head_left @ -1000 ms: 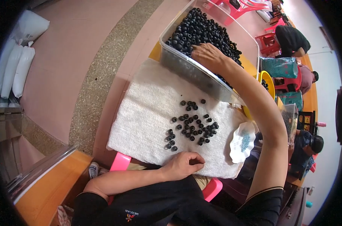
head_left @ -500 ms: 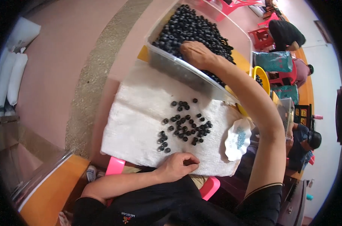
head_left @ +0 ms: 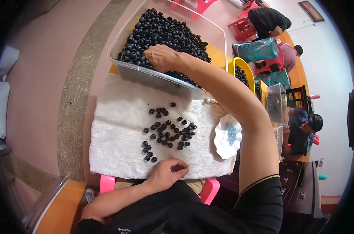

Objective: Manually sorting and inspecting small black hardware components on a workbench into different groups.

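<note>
My right hand reaches into a clear plastic bin heaped with black beads, each with a round hole. Its fingers curl down among the beads near the bin's front left, and the fingertips are hidden. On the near edge of a white towel rests my left hand, its thumb and forefinger bent together. Whatever they hold, if anything, is too small to make out. Several loose black beads lie scattered on the towel just beyond it. Right of them stands a white scalloped dish of tiny pale-blue pieces.
A yellow basin of black beads stands right of the bin, with another clear box beyond. Pink chair parts flank my lap. Several people sit or bend at the right, near teal sacks and red stools.
The whole view has shifted, so the bin, towel and hands appear farther left. My right hand stays among the beads in the bin, and my left stays at the towel's near edge.
</note>
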The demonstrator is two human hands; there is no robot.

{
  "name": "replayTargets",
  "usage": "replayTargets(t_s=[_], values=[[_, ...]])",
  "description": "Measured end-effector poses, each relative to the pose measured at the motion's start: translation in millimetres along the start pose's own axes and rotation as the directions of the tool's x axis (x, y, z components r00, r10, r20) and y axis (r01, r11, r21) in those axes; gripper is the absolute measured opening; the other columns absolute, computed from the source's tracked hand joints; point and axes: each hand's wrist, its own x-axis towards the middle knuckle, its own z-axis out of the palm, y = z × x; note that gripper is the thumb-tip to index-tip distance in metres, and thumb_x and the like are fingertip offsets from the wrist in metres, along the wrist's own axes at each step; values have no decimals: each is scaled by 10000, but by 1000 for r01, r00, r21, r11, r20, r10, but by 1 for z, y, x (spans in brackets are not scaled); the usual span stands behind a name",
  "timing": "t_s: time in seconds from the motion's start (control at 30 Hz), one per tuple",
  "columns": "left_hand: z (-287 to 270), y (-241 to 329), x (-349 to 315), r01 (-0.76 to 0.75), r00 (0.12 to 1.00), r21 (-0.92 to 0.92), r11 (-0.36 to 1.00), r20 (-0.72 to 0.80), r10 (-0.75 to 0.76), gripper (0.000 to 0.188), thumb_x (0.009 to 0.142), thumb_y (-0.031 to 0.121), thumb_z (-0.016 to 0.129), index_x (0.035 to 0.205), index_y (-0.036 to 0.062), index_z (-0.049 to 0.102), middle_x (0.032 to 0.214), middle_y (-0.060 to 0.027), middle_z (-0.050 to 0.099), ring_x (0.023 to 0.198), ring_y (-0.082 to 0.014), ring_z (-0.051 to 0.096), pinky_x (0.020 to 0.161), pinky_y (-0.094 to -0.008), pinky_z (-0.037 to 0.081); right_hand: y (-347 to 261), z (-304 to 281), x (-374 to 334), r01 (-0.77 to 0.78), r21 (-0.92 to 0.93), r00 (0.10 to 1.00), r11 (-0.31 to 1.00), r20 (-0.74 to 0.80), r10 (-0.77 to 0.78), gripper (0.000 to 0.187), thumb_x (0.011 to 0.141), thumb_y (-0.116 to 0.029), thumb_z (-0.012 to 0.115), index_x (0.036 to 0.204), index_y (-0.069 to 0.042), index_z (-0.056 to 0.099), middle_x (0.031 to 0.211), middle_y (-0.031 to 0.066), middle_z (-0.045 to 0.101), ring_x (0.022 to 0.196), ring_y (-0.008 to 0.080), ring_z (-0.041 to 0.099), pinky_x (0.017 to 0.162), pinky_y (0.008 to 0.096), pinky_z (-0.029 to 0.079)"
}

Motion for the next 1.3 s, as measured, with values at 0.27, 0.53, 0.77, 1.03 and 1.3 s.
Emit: replayTargets(t_s=[0.27, 0.53, 0.77, 1.03, 1.3], values=[[-2, 5, -1, 38, 999, 6, 999, 8, -38, 210, 898, 116, 692, 1045, -32, 668, 866, -43, 679, 776, -87, 631, 711, -227, 519, -7, -5, -2, -61, -56, 998, 997, -4, 61, 199, 683, -106, 704, 864, -32, 666, 913, 186, 689, 902, 365, 670, 760, 444, 546], [0, 6, -2, 28, 999, 28, 999, -22, -27, 199, 893, 123, 698, 1027, -23, 677, 874, -31, 681, 774, -71, 617, 700, -227, 508, -10, -20, -20, 0, 10, 996, 1000, -93, 1, 197, 719, -132, 660, 864, 0, 674, 797, 225, 663, 837, 413, 653, 703, 492, 515], [-1, 4, -4, -60, 998, 71, 996, -27, 62, 185, 881, 123, 701, 1003, -16, 688, 879, -45, 694, 786, -82, 624, 714, -236, 512, -20, -31, -32, -151, 97, 982, 984, -100, 160, 283, 741, -175, 665, 1009, -95, 707, 861, 179, 697, 864, 375, 666, 743, 462, 521], [1, 9, -6, -59, 997, 102, 993, -34, 63, 186, 875, 127, 700, 998, -12, 691, 870, -57, 699, 796, -100, 639, 726, -251, 523, -9, -38, -56, -210, 77, 949, 975, -223, 222, 360, 788, -403, 732, 878, -60, 669, 768, 159, 662, 755, 338, 648, 685, 431, 497], [1, -1, -3, -81, 996, 106, 991, -28, 84, 205, 867, 130, 697, 998, -27, 691, 869, -70, 706, 777, -94, 634, 701, -257, 511, 13, -33, -65, -126, 202, 941, 971, -286, 182, 295, 884, -327, 665, 847, -34, 652, 732, 158, 639, 702, 325, 622, 646, 418, 473]])
